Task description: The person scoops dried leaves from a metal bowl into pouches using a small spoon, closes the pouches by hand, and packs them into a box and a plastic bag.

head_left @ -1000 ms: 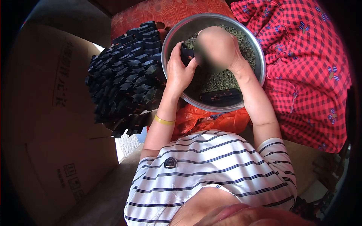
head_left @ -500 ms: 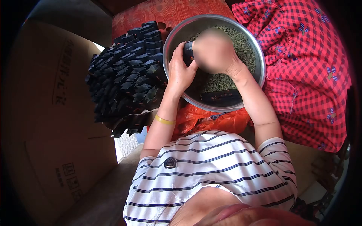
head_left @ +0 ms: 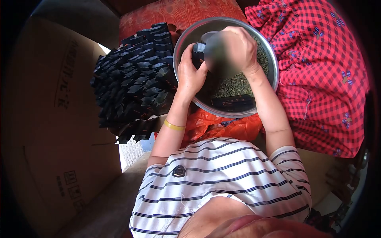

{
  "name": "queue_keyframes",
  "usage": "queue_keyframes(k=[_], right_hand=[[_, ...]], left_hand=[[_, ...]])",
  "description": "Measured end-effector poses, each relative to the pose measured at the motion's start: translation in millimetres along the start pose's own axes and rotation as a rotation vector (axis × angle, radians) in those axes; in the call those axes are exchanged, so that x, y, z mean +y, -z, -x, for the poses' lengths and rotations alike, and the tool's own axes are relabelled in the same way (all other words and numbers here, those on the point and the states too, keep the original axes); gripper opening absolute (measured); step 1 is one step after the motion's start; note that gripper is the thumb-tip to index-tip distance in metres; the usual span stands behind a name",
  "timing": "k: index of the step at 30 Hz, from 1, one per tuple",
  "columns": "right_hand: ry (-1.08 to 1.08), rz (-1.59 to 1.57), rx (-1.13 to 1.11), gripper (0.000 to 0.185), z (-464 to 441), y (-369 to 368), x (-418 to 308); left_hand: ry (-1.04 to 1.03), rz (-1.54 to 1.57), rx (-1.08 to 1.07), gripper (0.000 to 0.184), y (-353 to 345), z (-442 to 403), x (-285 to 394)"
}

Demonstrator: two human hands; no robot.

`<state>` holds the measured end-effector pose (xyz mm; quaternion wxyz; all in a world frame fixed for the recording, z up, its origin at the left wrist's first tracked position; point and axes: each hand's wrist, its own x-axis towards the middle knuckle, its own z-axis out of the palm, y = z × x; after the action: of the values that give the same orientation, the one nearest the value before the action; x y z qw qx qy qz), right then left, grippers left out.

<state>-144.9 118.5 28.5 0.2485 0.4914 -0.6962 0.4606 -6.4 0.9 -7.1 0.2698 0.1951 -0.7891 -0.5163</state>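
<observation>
My left hand point(head_left: 191, 73) is wrapped round a small dark pouch point(head_left: 198, 55), whose pale grey open end faces up. This is over the left side of a wide metal basin point(head_left: 274, 65) of dried green leaves point(head_left: 234, 85). Close beside the pouch, my right hand point(head_left: 243, 47) is closed, knuckles up. A rounded grey rim point(head_left: 209, 35) shows between the hands, but a blurred patch hides most of it and the right fingertips. Another dark packet point(head_left: 232, 103) lies on the leaves along the basin's near side.
Many dark pouches point(head_left: 137, 79) stand packed in rows left of the basin, on a red wooden surface point(head_left: 186, 12). Orange plastic point(head_left: 202, 125) lies under the basin's near edge. Red checked cloth point(head_left: 321, 79) is at the right; a large cardboard box point(head_left: 59, 119) fills the left.
My right hand has turned and lifted slightly, so its knuckles and a rounded grey rim now show. The left hand keeps the pouch in nearly the same place.
</observation>
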Motion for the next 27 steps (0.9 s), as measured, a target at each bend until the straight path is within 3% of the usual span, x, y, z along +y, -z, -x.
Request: queue_keyframes(k=[2, 3, 6, 9, 12, 15, 19, 21, 24, 27], right_hand=[[-0.223, 0.126, -0.11, 0.026, 4.5, -3.1, 13.6], [-0.226, 0.128, -0.105, 0.026, 8.5, -7.3, 18.0], [-0.411, 0.322, -0.437, 0.029, 13.8, -11.8, 18.1], [-0.463, 0.387, -0.748, 0.023, 22.8, -28.5, 24.1], [-0.522, 0.022, -0.74, 0.023, 44.6, -42.9, 33.5], [-0.678, -0.009, -0.825, 0.026, 32.4, -40.2, 26.9], [-0.655, 0.066, -0.456, 0.037, 14.4, -27.3, 32.0], [-0.594, 0.019, -0.235, 0.031, 13.1, -15.7, 35.0], [-0.505, -0.275, 0.013, 0.032, 4.8, -3.5, 33.7], [-0.449, -0.348, 0.026, 0.032, -2.8, 2.8, 12.1]], left_hand=[[-0.005, 0.024, 0.033, 0.061, 0.8, -0.3, -1.4], [-0.033, 0.095, 0.09, 0.061, -1.2, -1.5, -8.9], [-0.052, 0.19, 0.133, 0.061, -2.9, -2.0, -13.0], [-0.061, 0.136, 0.134, 0.061, -3.5, -3.1, -18.7], [-0.065, 0.075, 0.115, 0.061, -2.8, -4.3, -16.4], [-0.081, 0.043, 0.11, 0.06, -1.9, -3.2, -14.8], [-0.096, 0.03, 0.089, 0.061, -1.0, -1.7, -6.7], [-0.096, -0.008, 0.051, 0.062, -1.0, -1.6, -7.6], [-0.09, -0.038, 0.019, 0.064, -0.2, -1.3, -3.3], [-0.085, -0.063, 0.021, 0.066, -1.1, -1.2, -4.4]])
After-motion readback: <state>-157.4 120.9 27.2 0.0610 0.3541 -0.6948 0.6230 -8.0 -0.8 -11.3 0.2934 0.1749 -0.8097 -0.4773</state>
